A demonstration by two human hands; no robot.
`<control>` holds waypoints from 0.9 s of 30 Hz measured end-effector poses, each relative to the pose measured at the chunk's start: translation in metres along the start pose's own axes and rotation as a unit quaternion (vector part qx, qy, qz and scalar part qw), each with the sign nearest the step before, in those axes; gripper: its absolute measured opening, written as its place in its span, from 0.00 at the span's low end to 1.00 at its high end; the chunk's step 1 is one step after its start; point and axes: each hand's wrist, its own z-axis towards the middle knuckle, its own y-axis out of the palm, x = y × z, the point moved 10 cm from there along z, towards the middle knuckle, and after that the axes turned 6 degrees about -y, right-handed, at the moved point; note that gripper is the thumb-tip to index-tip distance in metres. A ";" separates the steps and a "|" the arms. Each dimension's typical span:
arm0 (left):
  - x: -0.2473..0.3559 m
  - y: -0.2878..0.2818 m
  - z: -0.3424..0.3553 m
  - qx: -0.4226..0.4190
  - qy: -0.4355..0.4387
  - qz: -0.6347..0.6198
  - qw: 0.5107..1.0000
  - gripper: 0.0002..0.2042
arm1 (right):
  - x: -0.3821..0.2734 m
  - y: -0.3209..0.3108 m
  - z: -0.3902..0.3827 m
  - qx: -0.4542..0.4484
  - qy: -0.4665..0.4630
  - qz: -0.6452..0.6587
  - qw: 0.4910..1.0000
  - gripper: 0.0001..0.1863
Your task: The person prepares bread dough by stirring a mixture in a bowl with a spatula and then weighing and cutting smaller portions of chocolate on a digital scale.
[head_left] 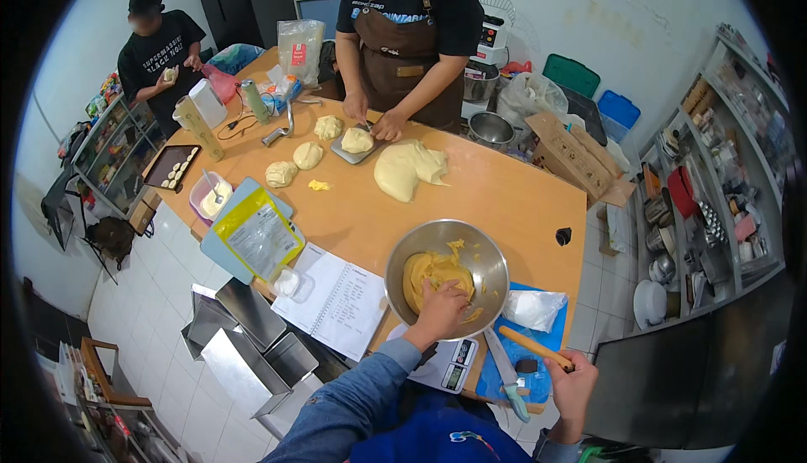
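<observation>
My left hand [444,307] reaches into a large steel mixing bowl [496,253], its bent fingers pressed into soft yellow dough [420,271]. Smears of the dough cling to the bowl's inner wall. The bowl stands at the near side of the wooden table, by a digital kitchen scale [456,366]. My right hand [573,387] is closed around one end of a wooden stick [530,345], held slantwise above a blue mat. Just left of that stick lies a knife [502,358] with a pale green handle. A bag of white powder [535,310] rests beside the bowl.
Across the table [336,211], a person in a brown apron [399,51] handles dough on a small scale. A large dough mass [408,169] lies nearby. An open notebook [336,299] and a yellow pouch [261,232] are left of the bowl. Metal tins [244,370] stand below the edge.
</observation>
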 end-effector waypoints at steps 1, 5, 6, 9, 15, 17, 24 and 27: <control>0.000 0.000 0.000 -0.002 0.001 -0.004 1.000 0.05 | 0.008 0.002 -0.003 0.007 0.011 0.010 1.000 0.10; 0.003 0.000 0.000 -0.015 0.005 -0.018 1.000 0.04 | 0.032 0.004 -0.010 0.053 -0.008 0.094 0.994 0.10; 0.003 0.000 0.000 -0.017 0.005 -0.017 1.000 0.04 | 0.031 0.005 -0.010 0.053 -0.006 0.095 0.994 0.10; 0.004 0.002 -0.001 -0.009 0.025 -0.044 0.999 0.03 | 0.026 0.004 -0.011 0.072 0.000 0.161 0.984 0.10; 0.053 -0.004 -0.015 0.040 0.137 -0.060 0.988 0.05 | 0.034 0.000 -0.013 0.086 -0.033 0.143 0.985 0.07; 0.085 0.013 -0.032 -0.004 0.204 -0.040 0.978 0.06 | 0.037 -0.001 -0.016 0.091 0.015 0.170 0.981 0.07; 0.134 0.085 -0.103 -0.331 0.160 -0.037 0.929 0.05 | 0.055 -0.033 -0.024 0.151 -0.016 0.086 0.985 0.08; 0.140 0.062 -0.106 -0.201 0.238 -0.037 0.949 0.06 | 0.054 -0.034 -0.025 0.154 -0.032 0.083 0.984 0.06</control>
